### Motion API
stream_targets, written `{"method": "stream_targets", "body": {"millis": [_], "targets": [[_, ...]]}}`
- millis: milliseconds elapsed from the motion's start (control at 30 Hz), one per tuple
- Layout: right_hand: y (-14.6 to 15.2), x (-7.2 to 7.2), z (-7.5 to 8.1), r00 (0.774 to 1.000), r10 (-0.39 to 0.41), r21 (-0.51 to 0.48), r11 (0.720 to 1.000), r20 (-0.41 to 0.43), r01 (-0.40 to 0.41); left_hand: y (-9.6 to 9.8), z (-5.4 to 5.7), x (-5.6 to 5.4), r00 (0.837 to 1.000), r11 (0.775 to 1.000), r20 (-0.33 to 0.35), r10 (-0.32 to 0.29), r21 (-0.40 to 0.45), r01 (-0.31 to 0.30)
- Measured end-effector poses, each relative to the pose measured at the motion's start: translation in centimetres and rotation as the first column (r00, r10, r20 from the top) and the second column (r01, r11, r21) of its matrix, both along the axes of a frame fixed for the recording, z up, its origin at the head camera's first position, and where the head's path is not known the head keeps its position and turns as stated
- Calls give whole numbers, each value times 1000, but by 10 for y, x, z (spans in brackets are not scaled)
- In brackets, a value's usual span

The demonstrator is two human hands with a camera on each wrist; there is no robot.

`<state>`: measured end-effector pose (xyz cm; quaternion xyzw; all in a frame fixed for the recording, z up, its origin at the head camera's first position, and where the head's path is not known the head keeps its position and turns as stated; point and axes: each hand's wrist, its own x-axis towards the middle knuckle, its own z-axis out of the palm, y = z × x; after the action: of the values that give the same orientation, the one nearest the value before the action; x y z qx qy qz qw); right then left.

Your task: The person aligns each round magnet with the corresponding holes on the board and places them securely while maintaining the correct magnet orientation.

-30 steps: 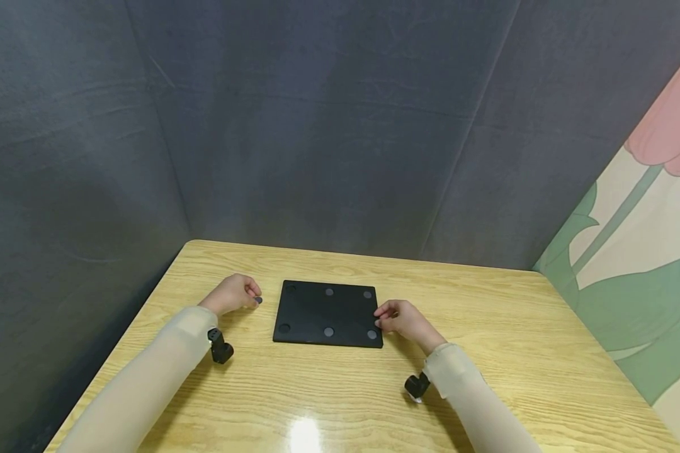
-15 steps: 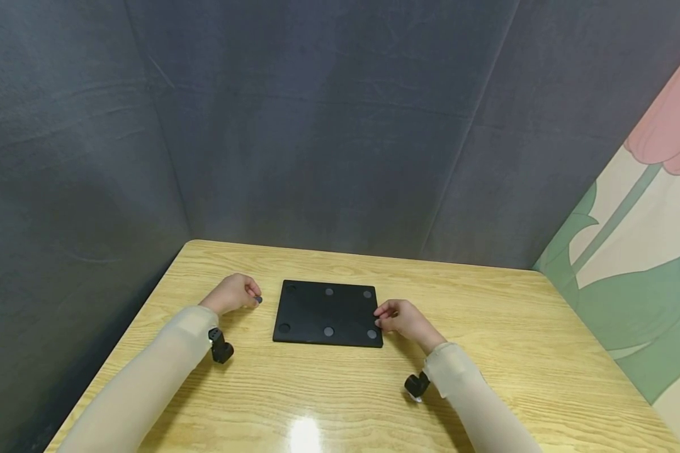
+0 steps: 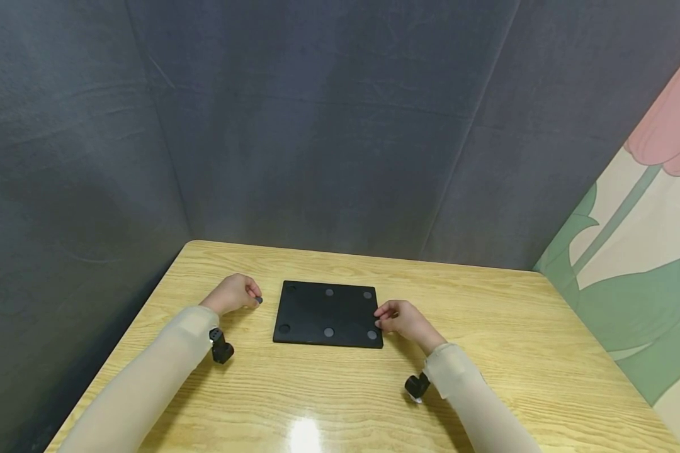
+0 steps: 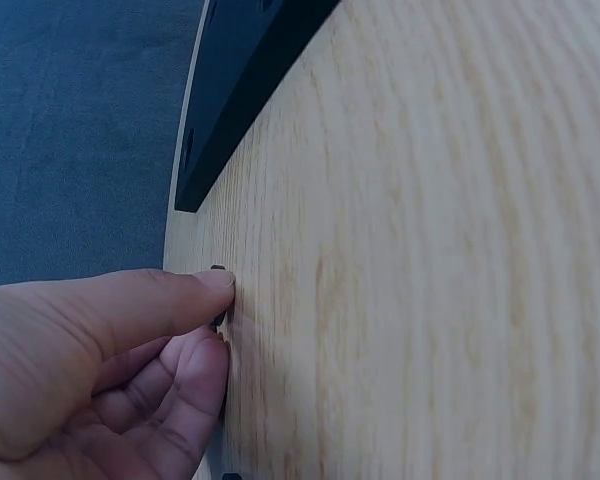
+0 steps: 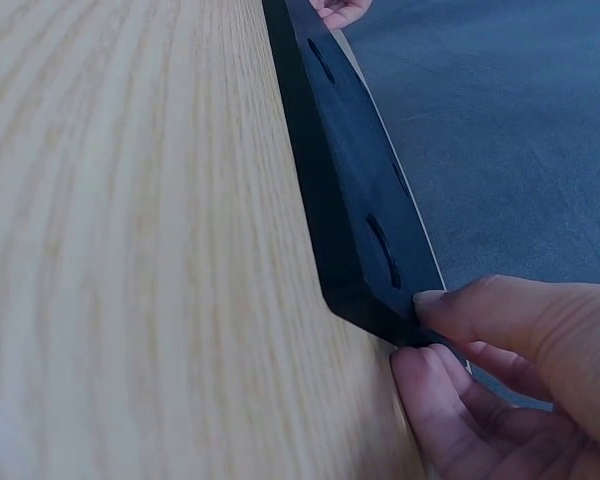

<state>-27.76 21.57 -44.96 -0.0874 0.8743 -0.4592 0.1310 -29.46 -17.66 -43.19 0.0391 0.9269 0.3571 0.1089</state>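
A flat black rectangular board [image 3: 317, 314] lies on the wooden table, with several round spots along its two long sides. The two spots at its left end look darker than the greyer others. Left of the board, my left hand [image 3: 232, 294] pinches a small dark disc [image 3: 259, 300] between thumb and fingers, low over the table. In the left wrist view only a sliver of the disc [image 4: 218, 318] shows; the fingers hide most of it. My right hand [image 3: 405, 323] grips the board's right edge, thumb on the top face and fingers against the side.
The wooden table [image 3: 487, 333] reaches a dark grey curtain [image 3: 328, 126] at the back and left. A wall with a flower pattern [image 3: 646, 264] borders the right side. Small black cameras [image 3: 221, 347] hang from both wrists.
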Motion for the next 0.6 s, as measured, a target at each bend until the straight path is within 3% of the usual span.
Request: {"method": "stream_targets", "body": {"millis": [600], "targets": [[0,0,-1,1000,-14,9,1000,3,14,0,1,-2,1000,1000,1,11,-9,-11]]}}
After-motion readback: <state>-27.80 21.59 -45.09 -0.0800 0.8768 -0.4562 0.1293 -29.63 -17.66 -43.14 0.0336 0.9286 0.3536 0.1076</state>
